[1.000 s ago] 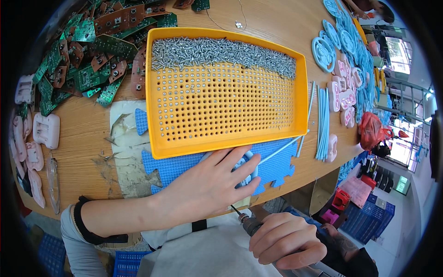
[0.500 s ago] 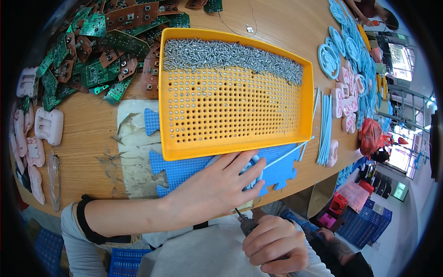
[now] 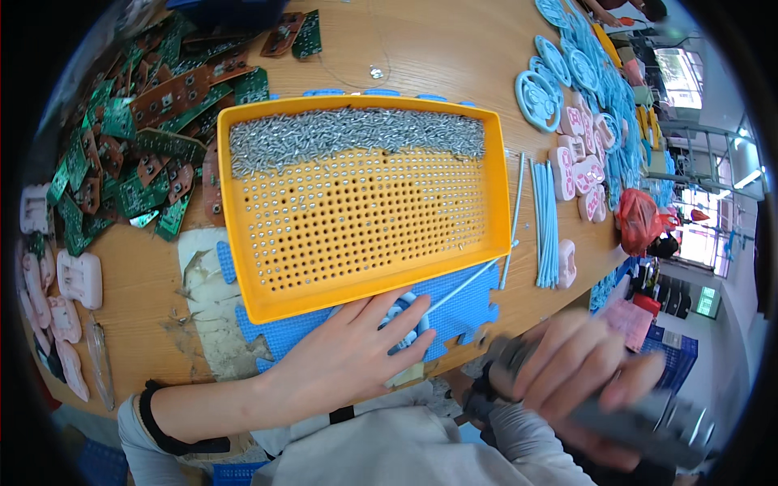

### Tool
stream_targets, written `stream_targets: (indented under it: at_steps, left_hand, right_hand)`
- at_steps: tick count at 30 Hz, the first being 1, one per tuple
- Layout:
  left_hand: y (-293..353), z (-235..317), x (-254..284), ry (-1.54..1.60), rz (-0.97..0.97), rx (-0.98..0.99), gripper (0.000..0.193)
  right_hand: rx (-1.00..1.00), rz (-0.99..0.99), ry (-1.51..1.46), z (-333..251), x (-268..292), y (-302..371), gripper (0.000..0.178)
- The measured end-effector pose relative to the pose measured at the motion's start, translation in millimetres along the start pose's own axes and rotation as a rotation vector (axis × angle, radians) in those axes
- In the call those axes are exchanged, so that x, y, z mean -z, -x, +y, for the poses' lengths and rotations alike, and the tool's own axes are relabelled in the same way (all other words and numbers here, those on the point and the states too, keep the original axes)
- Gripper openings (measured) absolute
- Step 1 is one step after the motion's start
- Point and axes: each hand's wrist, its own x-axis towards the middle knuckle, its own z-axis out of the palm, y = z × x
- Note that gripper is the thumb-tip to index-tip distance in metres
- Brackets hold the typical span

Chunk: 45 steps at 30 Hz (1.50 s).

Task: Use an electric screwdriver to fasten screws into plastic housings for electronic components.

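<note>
My left hand (image 3: pixel 340 348) lies with its fingers spread over a light blue wheel-shaped plastic part (image 3: pixel 403 317) on a blue foam mat (image 3: pixel 466 304). Its fingertips reach the near edge of a yellow tray (image 3: pixel 243 283), and they partly cover the wheel. A thin light blue stick (image 3: pixel 462 285) runs from the wheel toward the tray's right corner. At the lower right, my right hand (image 3: pixel 575 364) is closed around a dark electric screwdriver (image 3: pixel 640 421), both blurred by motion. Small silver screws (image 3: pixel 356 134) fill the tray's far side, and others sit in its holes.
Green and brown circuit boards (image 3: pixel 138 154) are heaped at the far left. Pale pink plastic shells (image 3: pixel 79 279) lie at the left edge. On the right are light blue sticks (image 3: pixel 545 223), pink parts (image 3: pixel 587 174), blue wheels (image 3: pixel 538 100) and a red plastic bag (image 3: pixel 640 220).
My right hand has swung the screwdriver rightward, away from my left hand. The view has shifted, so the tray sits lower and farther left; my left hand stays on the wheel.
</note>
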Motion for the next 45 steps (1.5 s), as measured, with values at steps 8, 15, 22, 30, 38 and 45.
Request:
stream_targets:
  at_steps: [8, 15, 22, 30, 38, 45]
  left_hand:
    - [-3, 0, -1, 0.017, -0.024, 0.019, 0.08]
    - [-4, 0, 0, -0.019, -0.046, 0.018, 0.083]
    - [-4, 2, 0, -0.043, -0.047, 0.034, 0.087]
    - [0, 3, 0, -0.045, -0.023, 0.065, 0.096]
    - [-1, 5, 2, -0.079, -0.017, 0.075, 0.099]
    - [-2, 5, 2, -0.059, -0.011, 0.084, 0.098]
  right_hand:
    - [0.157, 0.256, 0.208, 61, 35, -18, 0.079]
    - [0.211, 0.236, 0.221, 79, 40, -15, 0.087]
    - [0.142, 0.222, 0.228, 81, 41, -9, 0.089]
    - [0.083, 0.229, 0.239, 37, 25, -14, 0.079]
    - [-0.004, 0.03, -0.085, 1, -14, 13, 0.017]
    - [-0.001, 0.176, -0.021, 16, -40, 29, 0.015]
